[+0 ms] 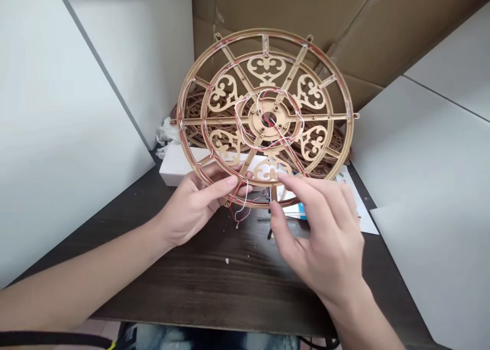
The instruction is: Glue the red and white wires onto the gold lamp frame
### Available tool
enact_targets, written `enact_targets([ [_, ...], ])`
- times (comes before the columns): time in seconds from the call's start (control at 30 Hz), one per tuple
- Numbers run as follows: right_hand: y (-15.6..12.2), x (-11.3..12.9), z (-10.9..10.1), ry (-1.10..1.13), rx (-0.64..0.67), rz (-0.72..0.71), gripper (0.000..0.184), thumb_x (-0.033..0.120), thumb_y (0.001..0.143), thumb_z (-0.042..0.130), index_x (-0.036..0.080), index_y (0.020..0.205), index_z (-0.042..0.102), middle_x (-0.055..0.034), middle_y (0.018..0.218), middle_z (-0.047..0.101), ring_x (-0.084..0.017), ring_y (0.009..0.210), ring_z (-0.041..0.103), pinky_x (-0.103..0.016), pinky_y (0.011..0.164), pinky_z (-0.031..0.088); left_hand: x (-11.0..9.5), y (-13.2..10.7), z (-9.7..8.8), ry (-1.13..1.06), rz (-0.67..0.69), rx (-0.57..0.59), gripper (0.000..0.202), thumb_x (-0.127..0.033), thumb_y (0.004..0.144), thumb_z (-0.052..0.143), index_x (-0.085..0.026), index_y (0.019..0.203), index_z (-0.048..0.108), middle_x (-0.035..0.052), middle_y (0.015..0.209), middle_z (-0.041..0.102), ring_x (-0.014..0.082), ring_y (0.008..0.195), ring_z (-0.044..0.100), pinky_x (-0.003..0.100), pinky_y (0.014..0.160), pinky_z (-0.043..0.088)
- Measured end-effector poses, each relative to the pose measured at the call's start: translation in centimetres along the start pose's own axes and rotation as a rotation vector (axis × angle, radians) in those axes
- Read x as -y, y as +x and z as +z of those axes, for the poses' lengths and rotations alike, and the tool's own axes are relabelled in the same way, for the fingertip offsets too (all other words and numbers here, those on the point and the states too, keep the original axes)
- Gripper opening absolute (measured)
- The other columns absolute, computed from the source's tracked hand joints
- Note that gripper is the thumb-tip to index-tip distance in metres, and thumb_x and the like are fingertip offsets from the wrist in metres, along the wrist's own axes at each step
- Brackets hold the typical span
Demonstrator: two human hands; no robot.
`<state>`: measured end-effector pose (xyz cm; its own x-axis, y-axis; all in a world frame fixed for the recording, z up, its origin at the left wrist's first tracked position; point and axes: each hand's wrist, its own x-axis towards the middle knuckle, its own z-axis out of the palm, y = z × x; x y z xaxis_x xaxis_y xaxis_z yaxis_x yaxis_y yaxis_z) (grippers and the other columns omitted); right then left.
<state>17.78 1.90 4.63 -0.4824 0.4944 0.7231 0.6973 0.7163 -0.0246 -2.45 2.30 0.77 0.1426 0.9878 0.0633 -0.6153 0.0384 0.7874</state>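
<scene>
A round gold openwork frame (224, 121) with spokes and scroll ornaments is held up, tilted, over the dark table. Red and white wires (264, 147) run along its rings and loop around the hub. At the lower left rim, my left hand (199, 202) grips the frame, thumb in front and fingers behind. My right hand (325, 227) is at the lower rim, thumb and index finger apart; whether they touch it, I cannot tell. A loose wire end (237, 224) hangs below the rim near my left fingers.
Behind the held frame lies a pile of similar wired frames (195, 110), partly hidden. A white box (170, 167), crumpled white plastic (167, 134) and paper sheets (367, 217) lie on the dark table (214, 289). White panels (424, 151) flank it; brown cardboard (291, 8) stands behind.
</scene>
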Motion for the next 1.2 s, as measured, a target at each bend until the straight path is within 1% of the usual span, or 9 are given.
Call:
enact_targets([
  [0.1,0.0,0.0,-0.3,0.001,-0.064,0.015,0.033,0.008,0.082,0.075,0.007,0.115,0.069,-0.0128,0.102,0.073,-0.024,0.091,0.064,-0.041,0.084,0.052,-0.2,0.1,-0.1,-0.033,0.003,-0.028,0.019,-0.013,0.093,0.069,-0.021,0.108,0.077,0.0004,0.109,0.079,0.0125,0.094,0.076,0.016,0.088,0.061],
  [0.27,0.0,0.2,-0.2,0.037,0.028,-0.018,0.019,0.008,0.084,0.075,0.012,0.102,0.071,-0.007,0.09,0.073,-0.021,0.081,0.064,-0.038,0.075,0.052,-0.2,0.3,-0.2,-0.053,-0.007,-0.044,0.021,-0.014,0.093,0.068,-0.022,0.112,0.075,0.0012,0.113,0.079,0.0167,0.095,0.077,0.021,0.084,0.064],
  [0.37,0.0,0.1,-0.1,-0.027,0.047,-0.047,0.015,0.011,0.085,0.076,0.014,0.099,0.072,-0.0064,0.09,0.073,-0.021,0.081,0.063,-0.037,0.075,0.052,-0.2,0.3,-0.1,-0.054,0.009,-0.038,0.022,-0.014,0.094,0.067,-0.022,0.113,0.075,0.0023,0.114,0.079,0.0178,0.098,0.077,0.022,0.085,0.064],
  [0.47,0.0,-0.2,-0.2,-0.099,0.06,-0.056,0.012,0.014,0.086,0.076,0.015,0.097,0.073,-0.005,0.087,0.072,-0.021,0.08,0.061,-0.036,0.073,0.051,-0.2,0.3,0.1,-0.06,-0.009,-0.023,0.018,-0.021,0.098,0.065,-0.021,0.113,0.075,0.0038,0.11,0.08,0.0189,0.097,0.077,0.023,0.086,0.064],
  [0.63,-0.1,-0.4,-0.2,-0.122,0.128,-0.035,0.011,0.013,0.088,0.073,0.015,0.1,0.073,-0.0059,0.09,0.072,-0.021,0.082,0.061,-0.036,0.073,0.049,-0.6,0.0,0.1,-0.114,-0.095,0.039,0.028,-0.036,0.102,0.056,-0.022,0.12,0.073,0.008,0.114,0.079,0.0276,0.11,0.075,0.036,0.091,0.064],
  [0.77,-0.1,-0.4,-0.1,-0.124,0.144,-0.019,0.011,0.012,0.091,0.07,0.014,0.101,0.072,-0.0058,0.09,0.072,-0.021,0.081,0.059,-0.036,0.074,0.047,-0.7,-0.2,-0.1,-0.14,-0.103,0.133,0.032,-0.032,0.103,0.051,-0.02,0.123,0.073,0.011,0.117,0.078,0.0315,0.12,0.07,0.046,0.102,0.06],
  [0.93,-0.1,-0.7,0.0,-0.162,0.153,0.001,0.004,0.012,0.093,0.066,0.015,0.094,0.068,-0.0036,0.082,0.069,-0.02,0.076,0.057,-0.035,0.07,0.043,-0.4,-0.4,-0.3,-0.118,-0.088,0.169,0.033,-0.019,0.102,0.053,-0.026,0.13,0.069,0.0072,0.13,0.073,0.0284,0.127,0.066,0.047,0.107,0.057],
  [1.07,-0.2,-0.9,0.2,-0.186,0.125,0.03,0.01,0.016,0.095,0.064,0.017,0.085,0.064,-0.0015,0.076,0.065,-0.017,0.068,0.057,-0.034,0.062,0.039,-0.1,-0.2,-0.3,-0.066,-0.075,0.172,0.036,-0.018,0.102,0.056,-0.029,0.134,0.066,0.0064,0.141,0.067,0.0279,0.13,0.063,0.045,0.108,0.056],
  [1.2,-0.5,-0.7,0.0,-0.04,0.118,0.119,0.004,0.022,0.096,0.065,0.019,0.098,0.065,0.0004,0.081,0.067,-0.015,0.07,0.062,-0.03,0.065,0.045,0.0,0.0,-0.5,-0.007,-0.064,0.162,0.036,-0.022,0.102,0.057,-0.029,0.136,0.064,0.0072,0.142,0.065,0.0283,0.129,0.064,0.042,0.106,0.057],
])
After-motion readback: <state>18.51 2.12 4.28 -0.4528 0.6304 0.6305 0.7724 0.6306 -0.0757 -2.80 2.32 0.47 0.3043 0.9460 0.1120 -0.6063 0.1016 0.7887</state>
